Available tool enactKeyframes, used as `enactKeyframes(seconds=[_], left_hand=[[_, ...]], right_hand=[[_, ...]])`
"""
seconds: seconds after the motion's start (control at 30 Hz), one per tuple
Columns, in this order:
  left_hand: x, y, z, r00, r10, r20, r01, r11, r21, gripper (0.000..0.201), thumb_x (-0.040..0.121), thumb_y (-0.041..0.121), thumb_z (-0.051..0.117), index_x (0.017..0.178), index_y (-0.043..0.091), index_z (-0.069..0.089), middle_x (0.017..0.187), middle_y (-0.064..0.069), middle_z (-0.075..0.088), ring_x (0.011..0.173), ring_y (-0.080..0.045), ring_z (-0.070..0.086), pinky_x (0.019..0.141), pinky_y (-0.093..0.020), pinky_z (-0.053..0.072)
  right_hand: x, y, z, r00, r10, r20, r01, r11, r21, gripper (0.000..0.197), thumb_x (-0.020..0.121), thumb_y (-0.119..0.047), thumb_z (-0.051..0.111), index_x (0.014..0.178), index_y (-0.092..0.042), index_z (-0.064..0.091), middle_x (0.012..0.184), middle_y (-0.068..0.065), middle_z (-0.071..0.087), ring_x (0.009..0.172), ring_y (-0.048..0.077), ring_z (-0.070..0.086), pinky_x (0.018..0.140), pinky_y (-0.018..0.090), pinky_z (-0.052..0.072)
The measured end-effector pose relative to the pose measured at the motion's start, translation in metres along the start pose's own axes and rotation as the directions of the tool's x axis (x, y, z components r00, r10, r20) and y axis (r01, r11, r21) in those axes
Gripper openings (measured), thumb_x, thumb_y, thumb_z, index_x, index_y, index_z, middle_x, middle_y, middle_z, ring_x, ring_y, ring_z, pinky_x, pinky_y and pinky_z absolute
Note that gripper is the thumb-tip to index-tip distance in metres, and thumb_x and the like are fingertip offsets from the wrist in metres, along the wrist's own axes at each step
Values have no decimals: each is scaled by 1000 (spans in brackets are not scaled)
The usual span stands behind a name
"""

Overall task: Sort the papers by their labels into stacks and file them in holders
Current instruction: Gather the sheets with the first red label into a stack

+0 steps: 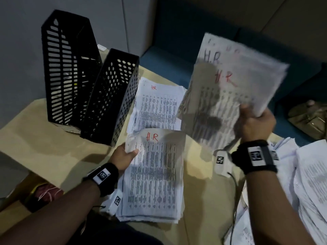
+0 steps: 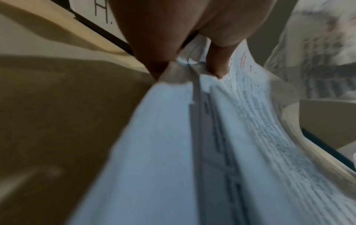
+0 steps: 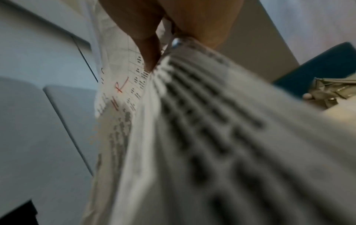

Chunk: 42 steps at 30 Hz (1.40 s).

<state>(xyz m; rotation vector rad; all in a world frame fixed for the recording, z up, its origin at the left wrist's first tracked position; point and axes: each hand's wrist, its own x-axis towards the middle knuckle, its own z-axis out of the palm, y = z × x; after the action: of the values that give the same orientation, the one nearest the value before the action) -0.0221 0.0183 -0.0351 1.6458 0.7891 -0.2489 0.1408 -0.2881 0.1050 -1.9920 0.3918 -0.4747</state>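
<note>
A near stack of HR-labelled papers [image 1: 155, 174] on the tan worktop [image 1: 53, 152] is pinched at its far left corner by the left hand [image 1: 123, 156], thumb on top. A blurred sheaf of HR papers [image 1: 230, 82] is held raised at the right, gripped by the right hand [image 1: 254, 124]. Two black holders [image 1: 88, 82] stand far left, beside another HR stack [image 1: 157, 105]
</note>
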Motion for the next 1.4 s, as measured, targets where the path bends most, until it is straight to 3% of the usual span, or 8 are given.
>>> enactKeyframes(seconds=[0.37,0.6,0.7,0.87,0.97,1.07,1.3,1.4], left_hand=[[6,12,12,999,-20,27,18,998,68,22,93,20,60,110,6,62,81,1,64,85,-24,62,62,-22,41],[6,11,11,997,-12,70,16,998,-55,55,96,51,42,136,14,50,131,-1,53,125,-20,47,103,-32,33],[1,7,19,996,-32,83,37,997,-61,60,85,50,63,136,21,49,133,2,58,122,-23,55,104,-37,40],[4,-4,26,998,-64,30,63,998,31,91,62,58,77,137,20,45,135,-1,57,122,-26,55,104,-48,43],[6,-1,35,996,-87,-11,86,996,-19,89,68,64,71,139,17,44,136,-5,57,122,-31,54,105,-48,42],[5,2,48,993,-103,-48,104,995,11,103,59,86,57,139,22,43,136,-4,57,120,-31,55,104,-49,42],[24,15,68,1000,-5,28,6,999,-32,56,89,50,57,130,12,52,129,-5,59,120,-26,53,102,-38,41],[43,28,67,971,238,-3,-221,910,352,31,97,36,48,112,12,60,113,-6,64,106,-27,57,91,-34,44]], right_hand=[[-94,68,5,902,186,389,-102,968,-227,26,84,-20,69,105,-5,64,90,11,67,82,21,61,68,26,40],[-154,111,18,767,381,516,-209,909,-360,32,88,-28,64,114,-10,57,93,6,63,84,27,61,67,27,40],[-164,115,29,673,419,610,-133,879,-458,34,83,-28,66,113,-16,56,96,4,65,82,26,61,68,29,46],[-157,120,36,779,305,547,-119,930,-348,59,78,-35,71,127,-11,49,111,7,63,96,25,61,81,34,52],[-155,113,30,713,406,572,-351,913,-209,56,93,-37,55,137,-14,28,113,4,56,88,13,59,73,27,47],[-151,120,26,739,392,548,-335,919,-206,47,95,-44,48,127,-9,46,107,4,62,93,22,60,73,28,42],[-139,148,4,656,469,591,-446,873,-198,32,80,-26,71,110,-16,67,95,-1,75,92,22,69,85,38,53],[-133,148,-3,718,455,526,-409,888,-210,33,82,-30,69,113,-17,66,96,-1,74,91,22,67,85,42,54]])
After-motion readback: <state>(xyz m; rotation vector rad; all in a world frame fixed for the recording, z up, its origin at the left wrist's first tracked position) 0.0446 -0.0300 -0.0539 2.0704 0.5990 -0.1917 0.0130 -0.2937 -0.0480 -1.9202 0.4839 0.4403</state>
